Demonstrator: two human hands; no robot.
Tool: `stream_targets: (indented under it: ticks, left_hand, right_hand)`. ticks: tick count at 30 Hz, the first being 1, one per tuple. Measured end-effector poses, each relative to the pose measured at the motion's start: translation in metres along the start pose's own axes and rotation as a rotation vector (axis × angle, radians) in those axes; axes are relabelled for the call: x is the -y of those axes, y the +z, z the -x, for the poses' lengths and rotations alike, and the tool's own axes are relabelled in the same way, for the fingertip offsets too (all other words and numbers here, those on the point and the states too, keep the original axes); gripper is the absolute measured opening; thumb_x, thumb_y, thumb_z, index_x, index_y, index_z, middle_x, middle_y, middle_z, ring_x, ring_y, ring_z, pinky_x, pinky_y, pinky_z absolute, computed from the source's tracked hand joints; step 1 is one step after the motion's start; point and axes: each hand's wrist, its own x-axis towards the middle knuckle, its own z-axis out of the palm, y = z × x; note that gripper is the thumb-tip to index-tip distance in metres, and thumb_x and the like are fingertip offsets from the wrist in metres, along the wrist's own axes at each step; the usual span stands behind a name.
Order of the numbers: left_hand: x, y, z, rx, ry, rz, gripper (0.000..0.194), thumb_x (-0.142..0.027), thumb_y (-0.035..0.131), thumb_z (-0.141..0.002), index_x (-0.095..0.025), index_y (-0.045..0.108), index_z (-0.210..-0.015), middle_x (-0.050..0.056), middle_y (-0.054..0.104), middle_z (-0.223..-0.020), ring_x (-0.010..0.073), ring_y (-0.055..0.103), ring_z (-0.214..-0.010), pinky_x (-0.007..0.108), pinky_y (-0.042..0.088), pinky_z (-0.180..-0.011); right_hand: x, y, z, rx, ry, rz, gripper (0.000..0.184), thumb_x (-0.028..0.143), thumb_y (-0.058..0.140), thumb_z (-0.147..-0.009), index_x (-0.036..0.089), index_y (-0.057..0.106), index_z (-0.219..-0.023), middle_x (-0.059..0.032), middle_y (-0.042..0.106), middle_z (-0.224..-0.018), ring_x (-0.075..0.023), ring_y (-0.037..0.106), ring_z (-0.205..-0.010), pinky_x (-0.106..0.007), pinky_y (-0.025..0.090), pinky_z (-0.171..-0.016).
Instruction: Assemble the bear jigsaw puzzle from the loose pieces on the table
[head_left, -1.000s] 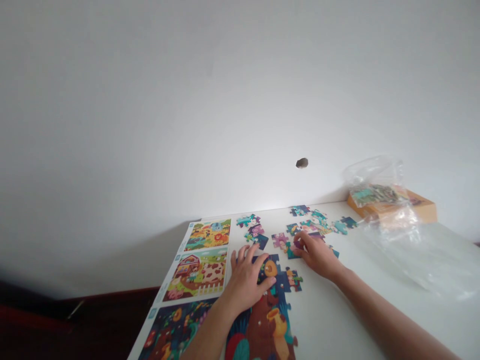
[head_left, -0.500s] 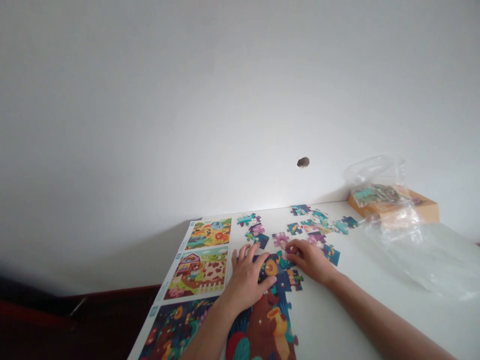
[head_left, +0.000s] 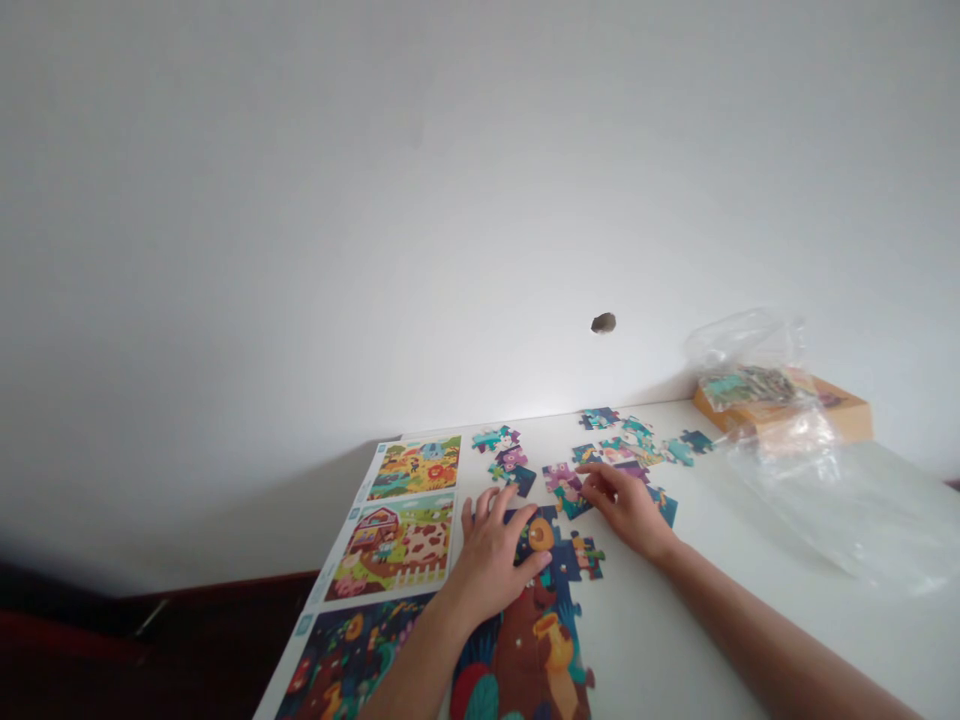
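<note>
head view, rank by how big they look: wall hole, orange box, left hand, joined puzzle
1. joined puzzle, though partly hidden and cut off by the frame
2. orange box and left hand, too alike to rank
3. wall hole

Head view, forward and down over both hands (head_left: 491, 562) (head_left: 631, 512), toward the wall (head_left: 375, 220).

Matt cardboard-looking puzzle pieces (head_left: 571, 502), glossy plastic bag (head_left: 754, 385) (crinkled, see-through), smooth tabletop (head_left: 667, 640).

Navy-and-brown puzzle (head_left: 521, 640), purple-and-teal pieces (head_left: 513, 458), orange box (head_left: 847, 422), white table (head_left: 660, 640)
</note>
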Motion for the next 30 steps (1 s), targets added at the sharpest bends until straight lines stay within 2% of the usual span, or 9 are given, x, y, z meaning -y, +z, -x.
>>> stream_targets:
  ticks: [4, 7, 11, 13, 17, 20, 23, 25, 30]
  left_hand:
    - [0.0007, 0.0008, -0.0001, 0.001, 0.006, 0.002, 0.05, -0.051, 0.065, -0.085, -0.032, 0.057, -0.131, 0.008, 0.041, -0.148, 0.0372, 0.033, -0.135, 0.061, 0.023, -0.111]
    - [0.0016, 0.0018, -0.0005, -0.005, 0.007, 0.001, 0.051, -0.051, 0.065, -0.085, -0.032, 0.057, -0.131, 0.009, 0.04, -0.149, 0.0377, 0.033, -0.135, 0.061, 0.023, -0.111]
    - [0.0016, 0.0021, -0.0002, -0.001, 0.005, -0.001, 0.05, -0.052, 0.065, -0.085, -0.031, 0.057, -0.131, 0.009, 0.041, -0.148, 0.0384, 0.032, -0.136, 0.062, 0.023, -0.111]
    - [0.001, 0.0017, 0.0001, 0.006, 0.002, -0.006, 0.051, -0.052, 0.064, -0.085, -0.031, 0.057, -0.131, 0.01, 0.041, -0.148, 0.0384, 0.032, -0.136, 0.061, 0.023, -0.111]
    - [-0.0006, 0.0004, -0.0001, 0.012, -0.004, -0.011, 0.05, -0.051, 0.065, -0.085, -0.031, 0.057, -0.131, 0.01, 0.041, -0.148, 0.0377, 0.032, -0.136, 0.061, 0.022, -0.111]
    - [-0.0011, -0.0003, -0.0007, 0.012, -0.007, -0.015, 0.05, -0.052, 0.065, -0.085, -0.031, 0.058, -0.131, 0.01, 0.042, -0.147, 0.0377, 0.032, -0.136, 0.061, 0.022, -0.112]
    - [-0.0005, 0.0001, -0.001, 0.011, -0.008, -0.019, 0.05, -0.051, 0.064, -0.085, -0.031, 0.058, -0.131, 0.01, 0.042, -0.147, 0.0378, 0.032, -0.136, 0.06, 0.022, -0.112]
    - [0.0005, 0.0013, -0.001, 0.01, -0.006, -0.019, 0.051, -0.051, 0.065, -0.085, -0.031, 0.057, -0.131, 0.009, 0.041, -0.148, 0.0377, 0.032, -0.136, 0.06, 0.023, -0.112]
    - [0.0023, 0.0038, -0.0007, 0.002, 0.001, -0.018, 0.051, -0.051, 0.065, -0.085, -0.032, 0.057, -0.131, 0.009, 0.042, -0.148, 0.0376, 0.032, -0.136, 0.061, 0.022, -0.112]
  right_hand:
    - [-0.0014, -0.0062, -0.0021, -0.118, -0.005, 0.008, 0.033, 0.047, 0.05, -0.092, 0.021, 0.071, -0.1, -0.0049, 0.071, -0.086, -0.0189, 0.059, -0.071, -0.03, 0.048, -0.07]
    - [0.0, -0.0094, -0.0017, -0.159, -0.089, 0.022, 0.034, 0.045, 0.046, -0.096, 0.022, 0.071, -0.099, -0.0064, 0.07, -0.091, -0.0201, 0.061, -0.078, -0.032, 0.049, -0.077]
    - [0.0021, -0.0083, 0.001, -0.039, -0.269, 0.074, 0.035, 0.038, 0.039, -0.1, 0.023, 0.069, -0.105, -0.0086, 0.067, -0.095, -0.0214, 0.061, -0.089, -0.033, 0.049, -0.082]
    - [0.0028, -0.0061, 0.0027, 0.03, -0.305, 0.134, 0.033, 0.035, 0.039, -0.101, 0.023, 0.067, -0.114, -0.0085, 0.067, -0.096, -0.0215, 0.061, -0.09, -0.035, 0.049, -0.084]
    - [0.0032, -0.0023, 0.0048, 0.106, -0.336, 0.216, 0.038, 0.03, 0.039, -0.1, 0.024, 0.051, -0.136, -0.0106, 0.063, -0.12, -0.0224, 0.058, -0.11, -0.037, 0.046, -0.095]
    - [0.0027, -0.001, 0.0047, 0.066, -0.305, 0.36, 0.042, 0.035, 0.045, -0.097, 0.021, 0.05, -0.137, -0.0135, 0.058, -0.127, -0.0265, 0.054, -0.119, -0.042, 0.043, -0.101]
    - [0.0032, -0.0004, 0.0043, 0.032, -0.169, 0.495, 0.04, 0.049, 0.059, -0.088, 0.02, 0.065, -0.115, -0.0123, 0.062, -0.109, -0.029, 0.059, -0.107, -0.043, 0.045, -0.096]
    - [0.0045, -0.0004, 0.0046, 0.061, -0.114, 0.526, 0.039, 0.053, 0.066, -0.082, 0.021, 0.069, -0.104, -0.0102, 0.063, -0.102, -0.0279, 0.061, -0.099, -0.04, 0.047, -0.091]
    - [0.0074, -0.0036, 0.0057, 0.139, -0.18, 0.524, 0.037, 0.039, 0.066, -0.083, 0.022, 0.068, -0.115, -0.0087, 0.063, -0.107, -0.0257, 0.06, -0.1, -0.038, 0.045, -0.092]
